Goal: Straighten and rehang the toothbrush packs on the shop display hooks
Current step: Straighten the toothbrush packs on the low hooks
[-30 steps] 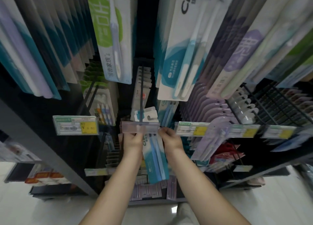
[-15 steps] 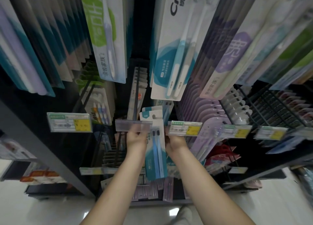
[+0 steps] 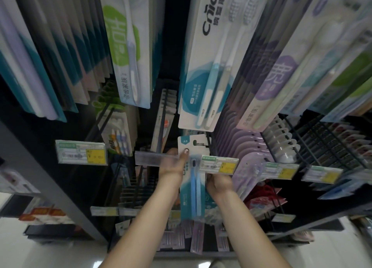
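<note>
A teal and white toothbrush pack [image 3: 192, 189] with two blue brushes hangs upright between my hands, in front of the middle row of hooks. Its white top with the hang hole [image 3: 196, 143] stands above the clear label strip [image 3: 153, 157] at the tip of a dark hook rod [image 3: 162, 122]. My left hand [image 3: 173, 165] grips the pack's upper left, one fingertip pressed on its front. My right hand [image 3: 218, 182] holds the pack's right edge from behind, its fingers partly hidden by a price tag [image 3: 219, 165].
Rows of hanging toothbrush packs crowd the area above, among them a large white and teal pack [image 3: 209, 66] just over the held one. Lilac packs [image 3: 241, 144] hang to the right. Yellow price tags [image 3: 81, 155] line the hook ends, and more packs [image 3: 197, 239] hang below.
Both hands have lifted the pack upward. Its top with the hang hole has risen from behind the clear label strip to above it, close under the large white and teal pack.
</note>
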The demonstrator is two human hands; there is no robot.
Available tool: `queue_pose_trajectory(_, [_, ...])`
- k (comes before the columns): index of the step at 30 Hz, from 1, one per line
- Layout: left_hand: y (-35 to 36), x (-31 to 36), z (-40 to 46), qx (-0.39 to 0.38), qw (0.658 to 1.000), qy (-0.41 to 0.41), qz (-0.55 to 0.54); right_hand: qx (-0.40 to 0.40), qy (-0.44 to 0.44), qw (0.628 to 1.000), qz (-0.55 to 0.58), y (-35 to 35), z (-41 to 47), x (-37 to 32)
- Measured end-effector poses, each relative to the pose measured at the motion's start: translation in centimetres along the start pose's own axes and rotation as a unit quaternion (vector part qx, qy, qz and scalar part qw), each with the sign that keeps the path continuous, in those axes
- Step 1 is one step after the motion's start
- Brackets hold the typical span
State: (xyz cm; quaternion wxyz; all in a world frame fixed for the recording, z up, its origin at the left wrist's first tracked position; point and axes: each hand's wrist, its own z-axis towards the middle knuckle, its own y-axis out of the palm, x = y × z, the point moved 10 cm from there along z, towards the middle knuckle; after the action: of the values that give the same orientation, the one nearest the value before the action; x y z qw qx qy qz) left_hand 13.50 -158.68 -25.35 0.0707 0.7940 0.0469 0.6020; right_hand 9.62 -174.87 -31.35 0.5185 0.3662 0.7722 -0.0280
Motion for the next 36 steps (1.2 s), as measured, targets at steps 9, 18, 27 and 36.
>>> queue_pose_trajectory(9, [0.7,2.9,1.7,0.005,0.996,0.082,-0.019,0.085,-0.032,0.995,-0.043,-2.3,-0.9,-1.2])
queue_pose_trajectory(18, [2.6,4.3,2.4,-0.034,0.989,0.142,-0.006,0.110,-0.049,0.990,-0.068,-3.2,-1.6,-1.5])
queue_pose_trajectory(27, [3.9,3.9,2.9,-0.058,0.989,0.138,-0.004,0.118,-0.046,0.986,-0.109,-3.4,-1.6,-1.7])
queue_pose_trajectory(36, [3.8,4.3,3.1,-0.046,0.987,0.154,0.015,0.106,-0.064,0.982,-0.143,-3.1,-1.8,-2.5])
